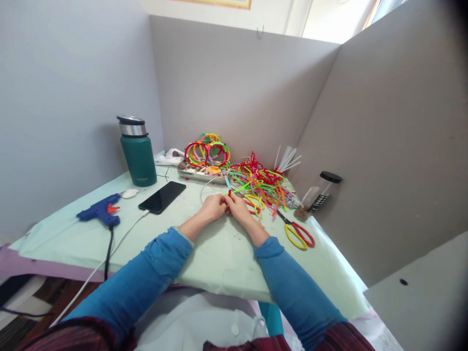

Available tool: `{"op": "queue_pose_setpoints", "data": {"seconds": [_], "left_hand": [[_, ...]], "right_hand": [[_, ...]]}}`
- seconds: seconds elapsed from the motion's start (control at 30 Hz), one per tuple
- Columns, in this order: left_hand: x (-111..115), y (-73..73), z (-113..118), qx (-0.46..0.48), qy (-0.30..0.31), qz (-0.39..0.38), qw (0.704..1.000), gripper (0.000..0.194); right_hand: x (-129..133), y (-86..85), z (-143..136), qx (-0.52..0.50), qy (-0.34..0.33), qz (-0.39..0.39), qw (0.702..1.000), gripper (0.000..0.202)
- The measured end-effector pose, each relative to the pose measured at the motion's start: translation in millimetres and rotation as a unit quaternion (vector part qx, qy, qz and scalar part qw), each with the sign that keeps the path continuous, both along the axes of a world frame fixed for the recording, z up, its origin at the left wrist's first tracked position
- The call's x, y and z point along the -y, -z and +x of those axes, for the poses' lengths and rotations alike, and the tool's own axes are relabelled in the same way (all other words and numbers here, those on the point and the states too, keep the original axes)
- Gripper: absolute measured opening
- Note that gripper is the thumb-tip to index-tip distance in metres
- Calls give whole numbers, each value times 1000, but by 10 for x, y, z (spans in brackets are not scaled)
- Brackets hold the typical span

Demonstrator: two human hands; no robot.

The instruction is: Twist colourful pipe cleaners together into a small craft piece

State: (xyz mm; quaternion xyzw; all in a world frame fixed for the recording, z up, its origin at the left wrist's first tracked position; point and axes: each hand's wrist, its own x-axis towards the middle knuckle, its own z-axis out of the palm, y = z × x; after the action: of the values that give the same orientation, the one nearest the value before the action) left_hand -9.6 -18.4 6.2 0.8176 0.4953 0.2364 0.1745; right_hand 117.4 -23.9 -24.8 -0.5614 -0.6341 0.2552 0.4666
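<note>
My left hand (213, 206) and my right hand (237, 206) meet over the middle of the table, fingers closed together. Between the fingertips is a red pipe cleaner (229, 193), only a short piece of it showing; the rest is hidden by my hands. Just beyond them lies a tangled heap of colourful pipe cleaners (259, 180), mostly red, green, orange and pink. Yellow and red loops (255, 202) lie close beside my right hand. Farther right rest scissors (298, 234) with one yellow and one red handle.
At the back, a metal tray (201, 175) holds small bits, with pipe-cleaner rings (207, 152) above it. Left stand a green bottle (139, 158), a black phone (162, 197) on a white cable and a blue glue gun (100, 210). A black-lidded jar (324, 191) stands right. Grey panels (234, 87) enclose the table.
</note>
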Motion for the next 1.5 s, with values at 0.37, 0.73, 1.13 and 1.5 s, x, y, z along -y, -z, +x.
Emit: {"op": "queue_pose_setpoints", "data": {"seconds": [0.37,0.73,1.13,1.5], "left_hand": [[0,3,-8,-9,8,4,1000,23],[-29,41,-18,-13,19,17,1000,23],[-42,59,-4,-27,18,35,999,23],[-42,73,-1,-32,18,35,999,23]], "right_hand": [[1,-5,-2,19,9,0,1000,27],[40,-51,-14,20,10,6,1000,27],[14,-26,-8,34,15,10,999,27],[13,-29,-8,44,18,10,999,26]]}}
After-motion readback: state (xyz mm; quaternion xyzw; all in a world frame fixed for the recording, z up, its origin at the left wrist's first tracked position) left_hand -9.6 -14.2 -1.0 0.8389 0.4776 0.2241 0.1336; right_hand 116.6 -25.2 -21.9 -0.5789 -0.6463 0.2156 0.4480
